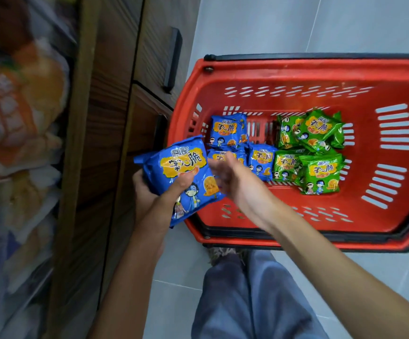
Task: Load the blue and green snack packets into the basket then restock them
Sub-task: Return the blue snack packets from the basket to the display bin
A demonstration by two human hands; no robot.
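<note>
A red plastic basket (379, 216) stands on the floor to my right. Inside it lie several blue snack packets (226, 129) on the left and several green snack packets (319, 172) on the right. My left hand (149, 189) grips a blue packet (181, 167) over the basket's left rim, thumb across its front. It may be holding more than one packet; I cannot tell. My right hand (232, 177) hovers with fingers spread, just right of the held packet and above the blue ones in the basket, holding nothing.
A wooden cabinet (115, 118) with dark handles stands left of the basket. Further left, blurred shelves (20, 143) carry orange and white snack bags. My legs in blue trousers (252, 297) stand on the grey tiled floor below the basket.
</note>
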